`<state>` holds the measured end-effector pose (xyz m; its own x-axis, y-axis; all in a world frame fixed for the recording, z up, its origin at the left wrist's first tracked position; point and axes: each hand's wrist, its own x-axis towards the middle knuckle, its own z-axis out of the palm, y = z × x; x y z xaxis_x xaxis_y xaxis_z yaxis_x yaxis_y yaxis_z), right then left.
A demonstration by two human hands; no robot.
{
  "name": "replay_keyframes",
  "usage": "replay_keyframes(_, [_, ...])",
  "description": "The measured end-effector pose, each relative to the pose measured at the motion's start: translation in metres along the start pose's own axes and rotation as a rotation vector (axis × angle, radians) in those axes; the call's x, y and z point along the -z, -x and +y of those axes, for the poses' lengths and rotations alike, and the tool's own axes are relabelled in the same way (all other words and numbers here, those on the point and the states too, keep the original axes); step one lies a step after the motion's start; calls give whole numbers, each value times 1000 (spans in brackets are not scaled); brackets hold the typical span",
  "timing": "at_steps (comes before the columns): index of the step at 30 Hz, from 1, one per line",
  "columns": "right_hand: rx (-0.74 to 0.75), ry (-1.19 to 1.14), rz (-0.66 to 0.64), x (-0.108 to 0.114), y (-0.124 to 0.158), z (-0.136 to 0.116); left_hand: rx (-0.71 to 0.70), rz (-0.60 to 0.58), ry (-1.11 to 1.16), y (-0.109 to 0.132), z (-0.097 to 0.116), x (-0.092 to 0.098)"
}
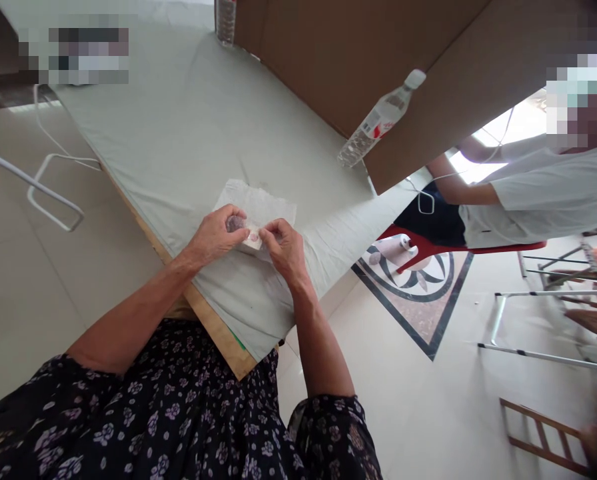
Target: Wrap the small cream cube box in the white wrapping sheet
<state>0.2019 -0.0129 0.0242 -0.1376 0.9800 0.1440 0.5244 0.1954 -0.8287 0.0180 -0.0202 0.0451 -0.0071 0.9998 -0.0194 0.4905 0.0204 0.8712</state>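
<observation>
Pinching small white pc. (pixel 251 244) w/ L hand (pixel 219 233) & R hand (pixel 285 249), over cloth-covered tbl (pixel 178 127)

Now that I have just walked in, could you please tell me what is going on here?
The person's left hand and right hand are both at a thin white sheet over a cloth-covered table. A small dark thing, too unclear to name, shows between the left thumb and fingers. Farther along, a plastic bottle stands by a large cardboard box.
</observation>
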Motion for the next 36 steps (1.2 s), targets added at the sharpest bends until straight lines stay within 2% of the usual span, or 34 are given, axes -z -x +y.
replay_keyframes(3, [14, 33, -41, 0, -2, 2, 19, 6, -8, 1, -1, -1])
replay_keyframes(5, [46, 104, -11, 3, -4, 2, 39, -1, -8, -1, -1, -2])
replay_keyframes(9, [211, 366, 283, 10, 11, -6, 49, 22, -19, -4, -4, -6])
replay_keyframes(10, [265, 417, 306, 10, 17, -9, 43, 24, -24, -5, -5, -7])
replay_keyframes(11, [320, 458, 280, 9, 23, -13, 37, 23, -28, -5, -5, -7])
replay_keyframes(14, [439, 560, 55, 0, 36, -18, 27, 20, -43, -4, -7, -7])
replay_keyframes(17, [434, 639, -70, -8, 38, -20, 10, 26, -70, -2, -9, 1])
replay_keyframes(21, [412, 700, -102, -8, 34, -22, 5, 48, -62, 2, -19, 25])
replay_keyframes(26, [453, 770, -101, -7, 30, -25, 85, 157, -139, 4, -35, 49])
replay_keyframes(30, [482, 806, -118, -7, 22, -24, 130, 136, -255, 5, -40, 54])
replay_keyframes(36, [520, 863, -161, -5, 12, -27, 231, 33, -256, 1, -29, 49])
